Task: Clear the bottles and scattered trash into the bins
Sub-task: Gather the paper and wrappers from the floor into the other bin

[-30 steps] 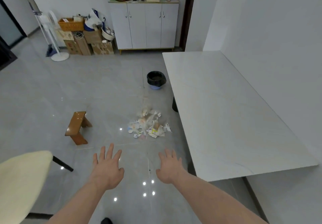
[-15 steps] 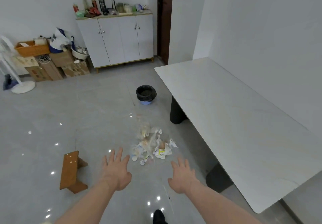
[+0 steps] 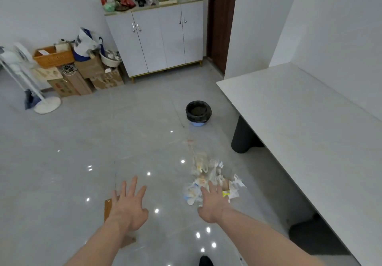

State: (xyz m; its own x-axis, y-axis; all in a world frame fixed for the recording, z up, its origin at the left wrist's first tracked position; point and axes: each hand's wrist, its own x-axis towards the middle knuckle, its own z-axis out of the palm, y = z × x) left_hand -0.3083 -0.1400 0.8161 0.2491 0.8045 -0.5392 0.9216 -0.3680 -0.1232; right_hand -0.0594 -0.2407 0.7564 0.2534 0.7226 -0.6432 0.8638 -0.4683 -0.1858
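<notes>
A pile of scattered trash [image 3: 208, 178], crumpled wrappers, clear plastic and small cups, lies on the grey tiled floor. A small bin [image 3: 198, 112] lined with a black bag stands on the floor beyond it, near the table leg. My right hand [image 3: 213, 202] is held out with fingers spread, overlapping the near edge of the pile in view, holding nothing. My left hand [image 3: 129, 205] is also spread and empty, out to the left of the pile. No bottle can be made out clearly in the pile.
A long white table [image 3: 306, 125] with dark legs runs along the right. A small wooden stool [image 3: 108, 206] sits partly hidden under my left hand. At the back stand a white cabinet [image 3: 159, 38], stacked boxes [image 3: 82, 75] and a floor fan [image 3: 22, 73].
I have moved forward: the trash pile and bin are closer, and my right hand now reaches the pile's near edge. The stool has slid under my left hand in view.
</notes>
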